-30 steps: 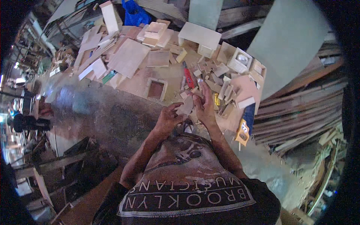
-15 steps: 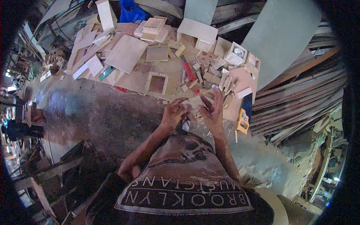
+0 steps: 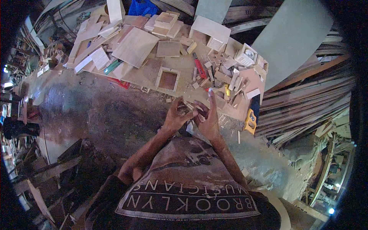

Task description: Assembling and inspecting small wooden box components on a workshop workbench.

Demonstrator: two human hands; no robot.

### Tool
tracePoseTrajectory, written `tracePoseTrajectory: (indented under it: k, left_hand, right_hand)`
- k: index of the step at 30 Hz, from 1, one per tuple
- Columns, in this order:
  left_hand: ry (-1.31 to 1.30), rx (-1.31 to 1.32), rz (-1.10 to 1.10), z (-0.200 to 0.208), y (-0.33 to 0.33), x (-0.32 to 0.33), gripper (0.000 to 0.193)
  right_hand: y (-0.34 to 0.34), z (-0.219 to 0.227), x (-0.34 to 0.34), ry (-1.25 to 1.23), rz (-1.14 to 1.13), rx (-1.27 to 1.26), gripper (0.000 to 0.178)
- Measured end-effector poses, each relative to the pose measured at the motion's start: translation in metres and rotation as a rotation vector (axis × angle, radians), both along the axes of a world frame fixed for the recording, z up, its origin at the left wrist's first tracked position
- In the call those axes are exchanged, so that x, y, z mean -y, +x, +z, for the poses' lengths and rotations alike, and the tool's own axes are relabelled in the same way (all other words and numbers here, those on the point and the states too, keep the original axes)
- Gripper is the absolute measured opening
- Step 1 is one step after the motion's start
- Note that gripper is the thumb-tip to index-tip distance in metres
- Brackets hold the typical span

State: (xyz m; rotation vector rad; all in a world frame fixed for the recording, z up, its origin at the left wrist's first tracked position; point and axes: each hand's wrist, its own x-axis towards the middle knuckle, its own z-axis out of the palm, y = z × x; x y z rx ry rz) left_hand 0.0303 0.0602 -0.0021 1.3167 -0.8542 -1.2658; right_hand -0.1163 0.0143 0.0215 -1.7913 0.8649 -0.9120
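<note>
Near the front edge of the workbench [image 3: 147,82], both my hands are close together in front of my chest. Between them is a small, thin, pale piece of wood [image 3: 188,105], tilted and partly hidden by fingers. My left hand [image 3: 176,116] is closed on it with thumb and fingers. My right hand [image 3: 207,122] grips its other side, index finger raised. Left of my hands, a square wooden frame [image 3: 168,79] lies on the bench. Beyond them are a long red tool [image 3: 199,69] and several small wood offcuts [image 3: 222,76].
A handsaw with a yellow handle [image 3: 250,122] hangs over the bench's right edge. A yellow object [image 3: 227,90] lies among the offcuts. Flat boards [image 3: 135,46] and small boxes [image 3: 165,21] cover the back. Stacked planks [image 3: 306,96] fill the right side.
The wood piece has turned from nearly flat to tilted, and my hands have come closer together. The view has shifted slightly, and the yellow object shows more plainly.
</note>
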Motion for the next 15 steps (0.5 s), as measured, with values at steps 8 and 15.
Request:
tracePoseTrajectory:
  k: [8,15]
  left_hand:
    - [-0.005,-0.23,-0.058,0.01,0.03,-0.012,0.08]
    - [-0.016,-0.712,-0.147,0.004,0.044,-0.011,0.078]
  right_hand:
    - [0.028,-0.007,-0.006,0.054,0.065,0.109,0.089]
    - [0.033,0.008,0.016,-0.005,0.253,-0.01,0.093]
